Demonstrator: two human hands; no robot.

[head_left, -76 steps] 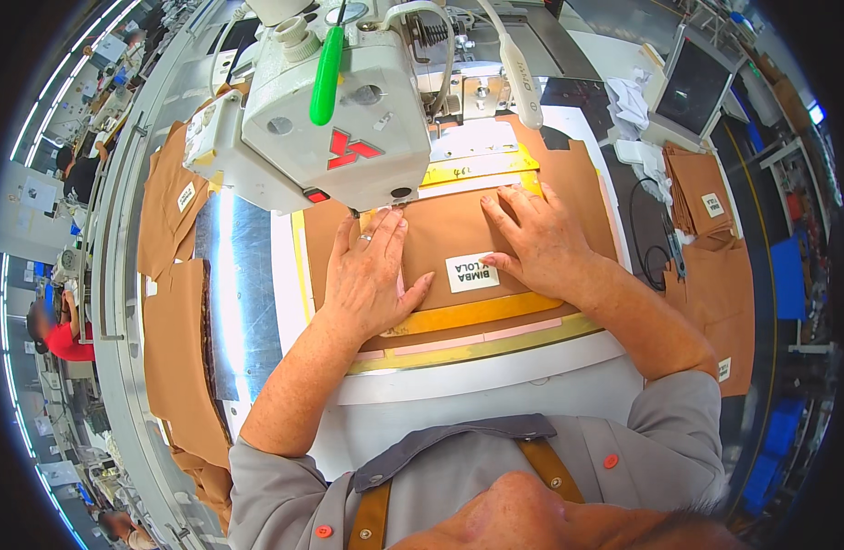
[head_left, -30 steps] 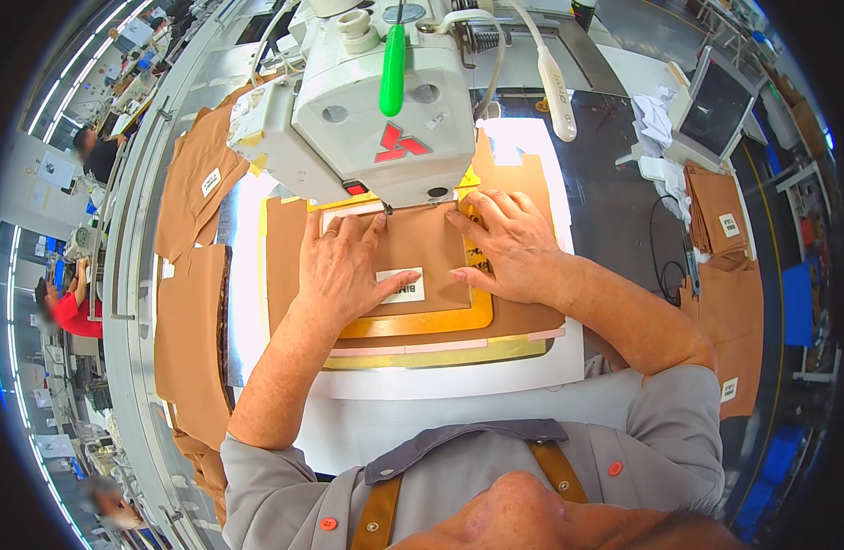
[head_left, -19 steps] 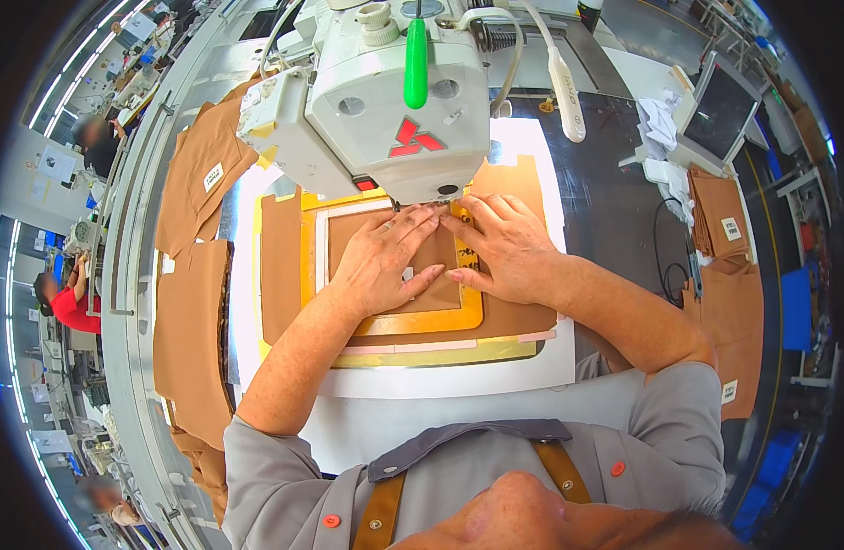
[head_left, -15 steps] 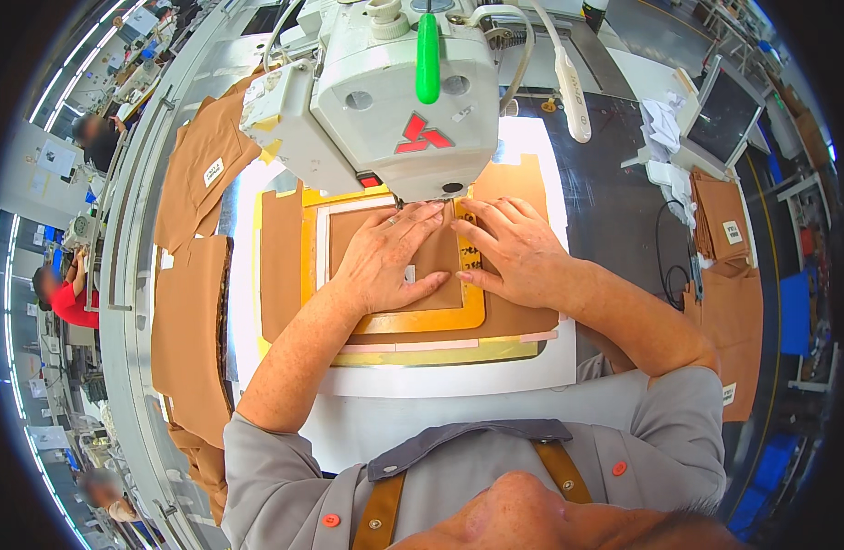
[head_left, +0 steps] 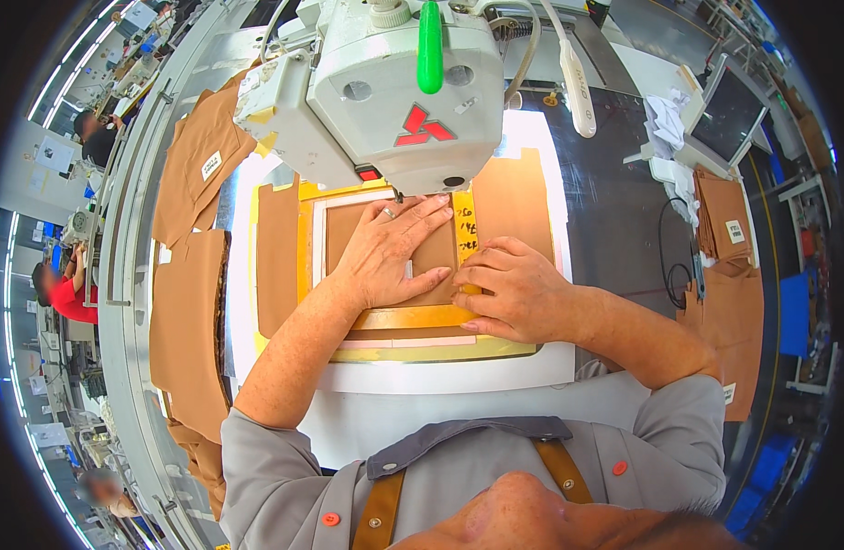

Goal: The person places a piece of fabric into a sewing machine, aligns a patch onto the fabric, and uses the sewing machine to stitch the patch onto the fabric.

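My left hand lies flat with fingers stretched out on brown fabric inside a yellow rectangular frame. Its fingertips reach close under the head of a white sewing machine. My right hand is closed over the frame's near right corner, fingers bent and thumb at the near edge. The fingertips are partly hidden. A white inner border runs along the frame's left side. More brown fabric shows outside the frame on the right.
Brown fabric pieces are stacked at the left, with more at the right. A green handle and a white tapered device hang by the machine. A screen stands far right. Other people sit at far left.
My right hand has moved from the frame's right side toward me to its near right corner, and its fingers have bent. My left hand stays nearly in place.
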